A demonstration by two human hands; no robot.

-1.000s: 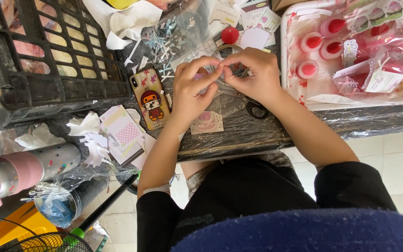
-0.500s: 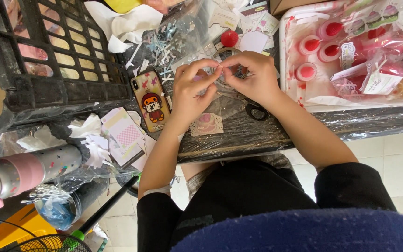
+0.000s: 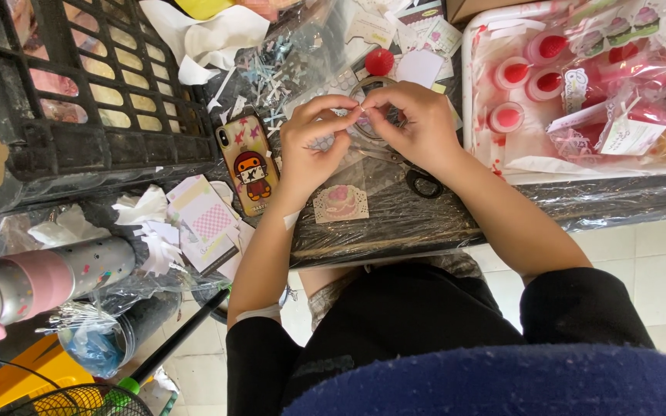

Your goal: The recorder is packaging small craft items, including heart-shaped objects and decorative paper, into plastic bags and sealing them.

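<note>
My left hand [image 3: 311,146] and my right hand [image 3: 418,123] meet fingertip to fingertip over a dark table wrapped in plastic film [image 3: 395,223]. Together they pinch a tiny pale piece [image 3: 361,114]; it is too small to identify. Just under the hands lies a clear tape ring [image 3: 371,86] and black-handled scissors [image 3: 414,176]. A small pink and white lace-edged sticker [image 3: 340,202] rests on the table near my left wrist. A phone in a cartoon-figure case [image 3: 249,163] lies left of my left hand.
A black plastic crate [image 3: 79,92] fills the upper left. A white tray [image 3: 478,115] of red and pink packaged items sits at the right. Paper scraps [image 3: 194,216], a red ball [image 3: 379,62] and a pink and silver bottle [image 3: 40,277] lie around. Tiled floor shows below.
Both hands stay joined at the fingertips over the same spot; the fingers have shifted only slightly while working the small piece.
</note>
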